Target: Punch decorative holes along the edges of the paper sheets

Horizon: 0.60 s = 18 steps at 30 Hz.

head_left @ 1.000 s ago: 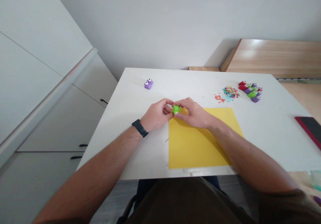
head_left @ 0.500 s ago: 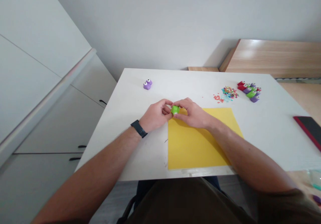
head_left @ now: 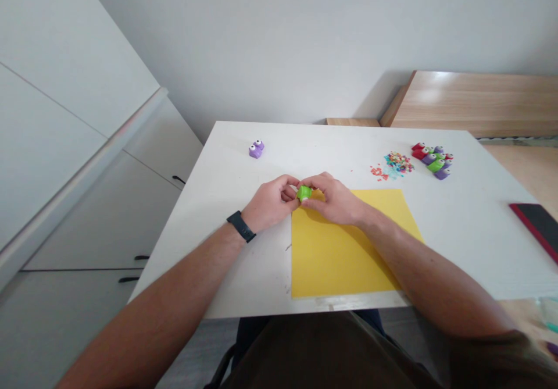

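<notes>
A small green craft punch (head_left: 304,193) is held between both hands, over the upper left corner of a yellow sheet of paper (head_left: 340,261). My right hand (head_left: 333,198) is closed on it, with the thumb at its near side and the fingers at its far side. From the left, my left hand (head_left: 272,203) has its thumb and bent fingers against the punch. The two hands hide part of the paper's far edge, so I cannot tell whether the sheet is in the punch's slot.
Two purple punches (head_left: 256,149) stand at the table's back left. Right of the paper lie a pile of small coloured paper bits (head_left: 397,163) and a cluster of red, green and purple punches (head_left: 433,159). A dark, red-edged flat object (head_left: 538,226) rests at the right.
Both hands keep their hold on the green punch at almost the same spot. The whole view has shifted slightly; nothing else has visibly moved.
</notes>
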### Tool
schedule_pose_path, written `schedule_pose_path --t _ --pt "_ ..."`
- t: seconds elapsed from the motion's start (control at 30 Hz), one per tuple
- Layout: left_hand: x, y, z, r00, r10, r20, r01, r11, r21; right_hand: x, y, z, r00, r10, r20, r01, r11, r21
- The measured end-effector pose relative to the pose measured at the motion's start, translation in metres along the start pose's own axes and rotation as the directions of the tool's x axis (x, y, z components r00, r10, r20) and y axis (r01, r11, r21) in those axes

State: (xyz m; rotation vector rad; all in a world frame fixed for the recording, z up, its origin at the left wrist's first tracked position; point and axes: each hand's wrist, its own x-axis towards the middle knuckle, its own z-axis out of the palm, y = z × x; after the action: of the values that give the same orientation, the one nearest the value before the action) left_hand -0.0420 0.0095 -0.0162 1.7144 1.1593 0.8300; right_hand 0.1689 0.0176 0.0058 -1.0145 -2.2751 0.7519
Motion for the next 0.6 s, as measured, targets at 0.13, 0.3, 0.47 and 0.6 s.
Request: schedule_pose_path --t 0.13,0.3,0.47,0.6 --pt "0.0006 -0.0029 -0.0003 1.000 0.018 0.004 -0.018 1.000 0.009 0.0001 0.0001 -0.0007 1.000 -0.006 -0.003 0.006 1.000 -0.001" --pt "0.0008 -0.0042 -0.0005 1.000 0.021 0.007 -0.022 0.999 0.024 0.0002 -0.0013 -0.0009 1.000 -0.010 0.003 0.010 1.000 -0.004" --pt "0.0003 -0.0037 -0.0002 1.000 0.024 0.003 -0.024 1.000 0.002 0.0004 -0.0005 -0.0013 1.000 -0.006 0.001 0.006 1.000 -0.016" --pt "0.0004 -0.0036 -0.0001 1.000 0.017 0.005 -0.017 1.000 0.000 0.0001 0.0000 -0.0018 1.000 0.001 0.003 -0.001 1.000 -0.015"
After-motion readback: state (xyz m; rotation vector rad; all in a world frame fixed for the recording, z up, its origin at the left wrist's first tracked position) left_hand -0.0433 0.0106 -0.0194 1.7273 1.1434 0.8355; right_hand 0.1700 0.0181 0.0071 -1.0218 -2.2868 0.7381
